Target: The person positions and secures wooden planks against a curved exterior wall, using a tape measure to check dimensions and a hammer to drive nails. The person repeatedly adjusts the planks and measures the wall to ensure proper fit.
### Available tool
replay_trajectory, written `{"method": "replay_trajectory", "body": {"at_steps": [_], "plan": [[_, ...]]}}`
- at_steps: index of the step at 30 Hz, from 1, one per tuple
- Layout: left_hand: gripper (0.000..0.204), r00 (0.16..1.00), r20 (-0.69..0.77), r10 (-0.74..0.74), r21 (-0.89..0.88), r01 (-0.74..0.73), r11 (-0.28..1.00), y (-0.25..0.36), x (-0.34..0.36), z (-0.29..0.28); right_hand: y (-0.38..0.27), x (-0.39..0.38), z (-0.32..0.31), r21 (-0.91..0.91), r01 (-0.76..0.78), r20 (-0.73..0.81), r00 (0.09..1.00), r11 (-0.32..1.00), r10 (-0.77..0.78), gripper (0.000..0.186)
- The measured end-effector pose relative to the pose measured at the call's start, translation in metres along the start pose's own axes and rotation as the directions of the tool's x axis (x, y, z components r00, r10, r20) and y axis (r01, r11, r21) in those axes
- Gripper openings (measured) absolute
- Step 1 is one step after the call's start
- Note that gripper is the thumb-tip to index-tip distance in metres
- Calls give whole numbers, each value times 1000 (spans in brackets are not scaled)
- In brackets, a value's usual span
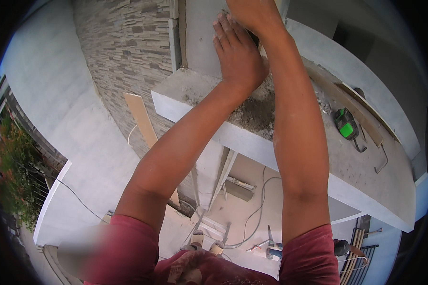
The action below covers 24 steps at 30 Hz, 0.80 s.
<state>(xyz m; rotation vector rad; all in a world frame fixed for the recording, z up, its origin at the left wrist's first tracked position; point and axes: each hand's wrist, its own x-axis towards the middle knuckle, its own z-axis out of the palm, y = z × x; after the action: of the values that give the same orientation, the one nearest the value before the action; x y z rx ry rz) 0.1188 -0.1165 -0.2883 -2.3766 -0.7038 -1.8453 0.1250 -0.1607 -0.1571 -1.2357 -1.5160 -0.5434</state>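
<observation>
- I saw my left hand [238,52] pressed flat against the grey pillar face [200,33], fingers [226,28] spread and grasping nothing.
- My right hand [252,14] reached higher on the same pillar, at the top edge of the view; I could not tell whether its fingers were clenched or loose, nor whether they held anything.
- The pillar rose from the far left end of the concrete ledge [366,180], directly under both palms.
- A heap of mortar [257,111] lay on the ledge just below my left wrist.
- Further right on the ledge sat a green laser level [345,124] and a bent metal hook [383,161], well apart from my hands.
- Risk, as I judged it: I stood high above the floor [245,213], so leaning into the pillar could cost me my footing, and an elbow could knock mortar down.
</observation>
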Motion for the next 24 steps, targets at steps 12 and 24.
{"method": "replay_trajectory", "body": {"at_steps": [12, 24], "plan": [[117, 995, 32, -91, -115, 94, 989, 4, 3, -10, 6, 0, 1, 24, 29, 22, 999, 999, -30, 51], [111, 988, 90, -124, -106, 133, 985, 7, 0, -17, -10, 14, -18, -106, -73, 112, 990, 992, 85, 63]]}}
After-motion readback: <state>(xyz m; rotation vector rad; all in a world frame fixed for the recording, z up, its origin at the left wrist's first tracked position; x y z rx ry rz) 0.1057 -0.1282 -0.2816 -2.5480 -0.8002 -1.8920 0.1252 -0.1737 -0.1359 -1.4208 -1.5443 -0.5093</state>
